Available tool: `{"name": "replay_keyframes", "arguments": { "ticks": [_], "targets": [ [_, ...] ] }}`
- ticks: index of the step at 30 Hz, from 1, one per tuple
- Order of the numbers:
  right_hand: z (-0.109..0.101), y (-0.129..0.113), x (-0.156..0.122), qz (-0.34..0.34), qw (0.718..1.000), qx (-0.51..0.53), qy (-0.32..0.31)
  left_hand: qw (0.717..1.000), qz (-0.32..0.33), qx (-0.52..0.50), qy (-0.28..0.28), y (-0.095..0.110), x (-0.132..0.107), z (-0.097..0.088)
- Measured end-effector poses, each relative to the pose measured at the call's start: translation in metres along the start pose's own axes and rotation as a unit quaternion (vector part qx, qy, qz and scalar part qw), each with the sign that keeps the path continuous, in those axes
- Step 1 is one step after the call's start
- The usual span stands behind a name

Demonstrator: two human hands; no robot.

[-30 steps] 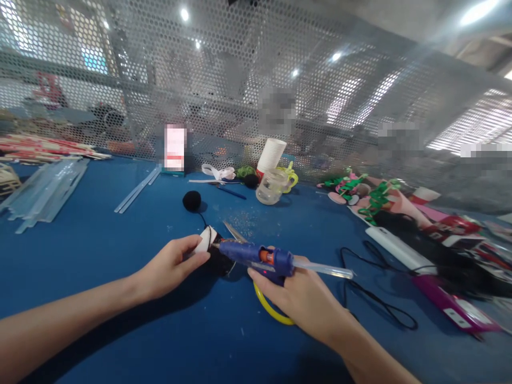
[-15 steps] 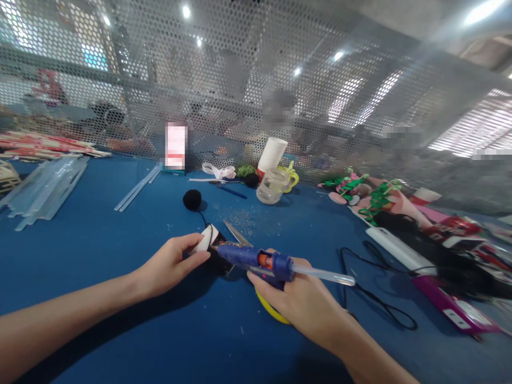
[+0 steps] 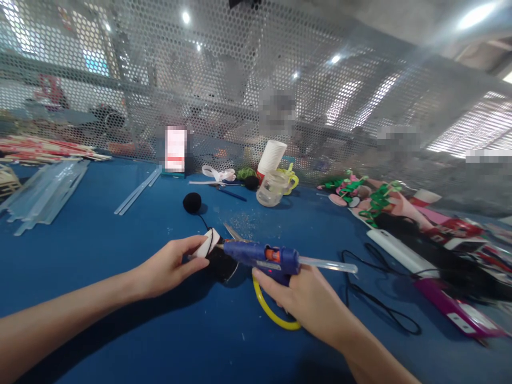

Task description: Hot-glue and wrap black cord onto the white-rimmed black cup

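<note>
My left hand (image 3: 180,264) pinches a small white piece (image 3: 207,244) between thumb and fingers. A black cord crosses that piece and runs to a black yarn ball (image 3: 192,203) on the table. In my right hand (image 3: 298,290) is a blue hot glue gun (image 3: 256,255), its nozzle at the right side of the white piece; I cannot tell if it touches. A clear glue stick (image 3: 330,264) juts from the gun's rear. Beneath the nozzle lies a dark round object (image 3: 222,265), partly hidden. Scissors with a yellow handle (image 3: 274,318) lie under the gun.
Clear glue sticks (image 3: 50,192) are piled at the left. A clear plastic cup (image 3: 269,189), stacked white paper cups (image 3: 273,156) and a blue pen (image 3: 233,193) stand or lie toward the back. On the right are a power strip (image 3: 402,253), black cable and craft pieces (image 3: 376,202).
The glue gun and my right hand have shifted slightly right, uncovering more of the yellow scissor handle and the dark round object. My left hand stays nearly in place on the white piece.
</note>
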State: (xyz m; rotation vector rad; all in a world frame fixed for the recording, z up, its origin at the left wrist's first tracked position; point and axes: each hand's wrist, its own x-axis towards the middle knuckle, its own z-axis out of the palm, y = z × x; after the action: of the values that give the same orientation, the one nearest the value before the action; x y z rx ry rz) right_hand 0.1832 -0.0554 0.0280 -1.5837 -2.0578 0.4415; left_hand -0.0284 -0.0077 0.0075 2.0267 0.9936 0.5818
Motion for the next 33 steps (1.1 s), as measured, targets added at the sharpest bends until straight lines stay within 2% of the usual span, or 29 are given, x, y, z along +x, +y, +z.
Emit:
{"name": "replay_keyframes", "arguments": {
  "ticks": [3,12,19,25,33],
  "targets": [
    [-0.002,0.000,0.000,0.009,1.000,-0.002,-0.002,1.000,0.005,0.008,-0.006,0.000,0.001,-0.001],
    [-0.001,0.001,0.000,-0.022,0.999,-0.028,0.005,0.999,0.010,0.020,-0.024,0.002,0.000,-0.003],
    [0.008,0.003,-0.003,-0.004,0.999,-0.052,0.014,0.999,0.004,0.028,-0.029,0.003,0.001,-0.003],
    [-0.003,0.001,0.001,-0.003,1.000,-0.018,-0.013,0.999,-0.005,0.043,-0.033,0.004,0.000,-0.004],
    [-0.003,-0.002,0.000,0.062,0.997,0.040,-0.023,0.997,0.017,0.059,-0.047,0.002,0.002,-0.006]
  ]
}}
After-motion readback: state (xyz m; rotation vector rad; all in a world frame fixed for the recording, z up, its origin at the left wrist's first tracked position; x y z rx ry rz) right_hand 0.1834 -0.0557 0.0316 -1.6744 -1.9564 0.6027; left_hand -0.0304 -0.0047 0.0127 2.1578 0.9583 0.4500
